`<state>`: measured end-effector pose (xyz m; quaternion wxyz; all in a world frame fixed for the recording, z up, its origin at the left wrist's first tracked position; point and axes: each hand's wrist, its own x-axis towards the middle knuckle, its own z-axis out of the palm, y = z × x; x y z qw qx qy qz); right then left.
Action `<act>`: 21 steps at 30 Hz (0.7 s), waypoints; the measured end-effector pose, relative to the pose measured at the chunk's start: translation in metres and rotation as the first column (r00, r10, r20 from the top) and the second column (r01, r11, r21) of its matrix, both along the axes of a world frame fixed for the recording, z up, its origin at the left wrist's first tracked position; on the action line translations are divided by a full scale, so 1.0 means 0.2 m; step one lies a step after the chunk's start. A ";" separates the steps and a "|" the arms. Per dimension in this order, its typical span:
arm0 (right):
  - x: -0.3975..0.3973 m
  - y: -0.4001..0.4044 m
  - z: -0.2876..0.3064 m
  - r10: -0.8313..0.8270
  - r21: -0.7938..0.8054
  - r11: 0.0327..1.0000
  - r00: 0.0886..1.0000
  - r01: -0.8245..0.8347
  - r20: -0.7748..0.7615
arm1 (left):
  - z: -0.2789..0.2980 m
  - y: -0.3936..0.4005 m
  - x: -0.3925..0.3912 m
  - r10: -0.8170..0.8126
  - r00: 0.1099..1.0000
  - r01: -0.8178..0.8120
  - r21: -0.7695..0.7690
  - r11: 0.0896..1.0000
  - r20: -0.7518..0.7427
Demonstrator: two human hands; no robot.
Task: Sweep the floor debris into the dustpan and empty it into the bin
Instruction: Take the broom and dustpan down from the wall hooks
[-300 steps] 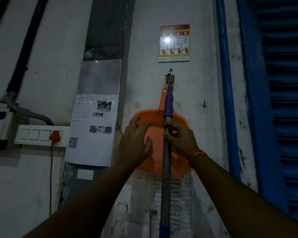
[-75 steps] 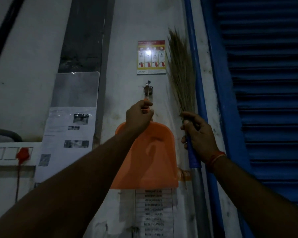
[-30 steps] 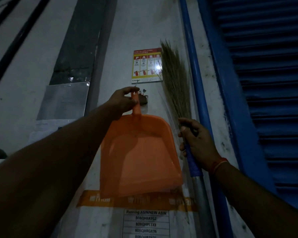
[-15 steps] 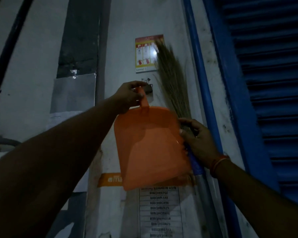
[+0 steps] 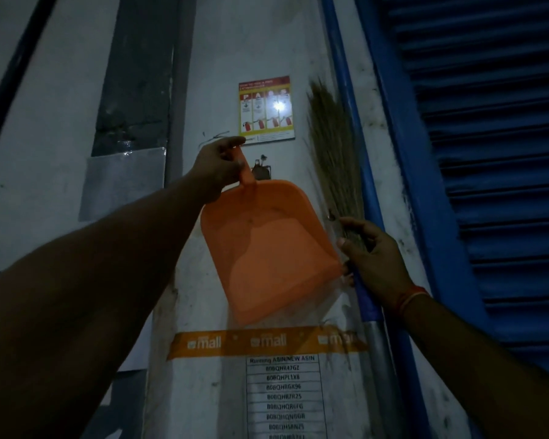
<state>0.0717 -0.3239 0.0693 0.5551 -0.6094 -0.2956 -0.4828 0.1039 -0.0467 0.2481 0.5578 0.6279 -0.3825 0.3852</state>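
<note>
The left hand (image 5: 217, 166) pinches the handle of an orange plastic dustpan (image 5: 267, 248), which hangs tilted below it. The right hand (image 5: 374, 258) curls round a straw-bristled broom with a blue-and-metal shaft (image 5: 336, 160), bristles up. Above the left hand, a red-and-yellow "PASS" poster (image 5: 266, 109); below both hands, orange "mall" tape (image 5: 267, 341) and a printed sheet headed "Running ASIN/NEW ASIN" (image 5: 282, 394).

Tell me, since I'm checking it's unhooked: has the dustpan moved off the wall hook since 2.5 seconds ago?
Yes. The dustpan, gripped by the left hand, has tilted, its handle now left of the wall hook rather than hanging below it.
</note>
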 end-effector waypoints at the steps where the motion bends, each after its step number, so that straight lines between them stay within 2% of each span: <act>1: 0.01 -0.01 0.00 -0.010 -0.019 1.000 1.000 0.010 0.000 | -0.02 0.00 0.00 -0.008 1.000 0.008 -0.014 1.000 -0.006; 6: 0.01 0.00 -0.02 -0.008 -0.047 0.999 1.000 0.007 -0.023 | -0.13 0.08 0.01 -0.079 0.997 0.078 -0.055 0.995 -0.021; 9: 0.02 0.03 -0.04 -0.013 -0.047 0.999 0.999 0.012 -0.030 | -0.22 0.17 0.00 -0.063 0.998 0.061 -0.140 0.988 -0.009; 15: 0.02 0.18 -0.13 0.047 0.003 0.999 0.998 -0.047 -0.046 | -0.42 0.40 0.02 0.175 0.975 -0.113 -0.371 0.922 0.138; 21: 0.03 0.40 -0.25 0.129 0.011 0.992 0.986 -0.128 -0.110 | -0.63 0.48 0.01 0.264 0.959 -0.158 -0.579 0.800 0.103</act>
